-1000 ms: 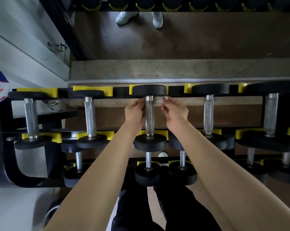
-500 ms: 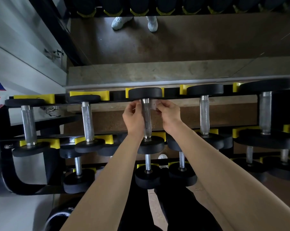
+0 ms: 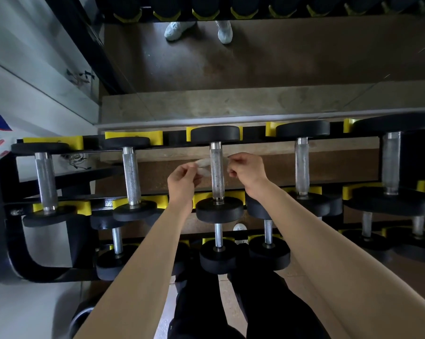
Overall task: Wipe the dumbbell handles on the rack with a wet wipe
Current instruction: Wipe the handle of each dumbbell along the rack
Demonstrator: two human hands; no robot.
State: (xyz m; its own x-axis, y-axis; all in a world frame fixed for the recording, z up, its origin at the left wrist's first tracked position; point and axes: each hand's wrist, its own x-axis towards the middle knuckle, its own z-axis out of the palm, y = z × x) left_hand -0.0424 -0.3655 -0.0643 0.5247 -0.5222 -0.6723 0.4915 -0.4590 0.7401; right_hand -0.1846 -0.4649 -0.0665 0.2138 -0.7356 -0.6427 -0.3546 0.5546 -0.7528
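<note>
Dumbbell handle lay on the rack, long axis running front to back, midway between left hand and right hand, each pinching an end of the wet wipe passing beneath it.

The knurled, shiny metal dumbbell handle meets matt black rubbery heads and a limp, thin white wipe.

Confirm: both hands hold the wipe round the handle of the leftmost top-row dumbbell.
Not the leftmost. The head view shows the left hand and right hand holding the wipe round the handle of the third top-row dumbbell from the left.
</note>
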